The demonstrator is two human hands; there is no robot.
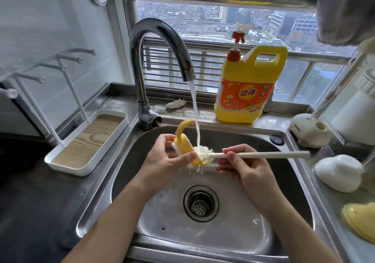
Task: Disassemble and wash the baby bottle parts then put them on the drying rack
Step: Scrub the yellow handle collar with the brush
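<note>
Over the sink [245, 139], I count two hands at work under one running stream of water [194, 108] from the single faucet [160, 32].

1. Left hand [168, 161]: fingers and thumb are curled round one yellow-and-white bottle part [183, 142]. Its curved yellow handle points up toward the faucet base. The part sits above the basin, just left of the stream.
2. Right hand [247, 167]: thumb and fingertips pinch the handle of one long white bottle brush [259, 155]. The brush lies roughly level, with its bristle head against the yellow part and directly under the water.
3. Basin: one round drain [200, 203] lies below the hands, with water splashed around it.

Surroundings, counted:
- One drying rack [91, 139] stands left of the sink, a white tray with a wood-pattern floor. I see five knobbed peg tips on its white arms, all bare.
- One yellow detergent bottle [249, 86] with a red pump stands on the ledge behind the sink.
- One white brush holder [310, 130], one white rounded piece [338, 172] and one pale yellow piece [361, 220] rest on the counter to the right; I cannot tell what the last two are.
</note>
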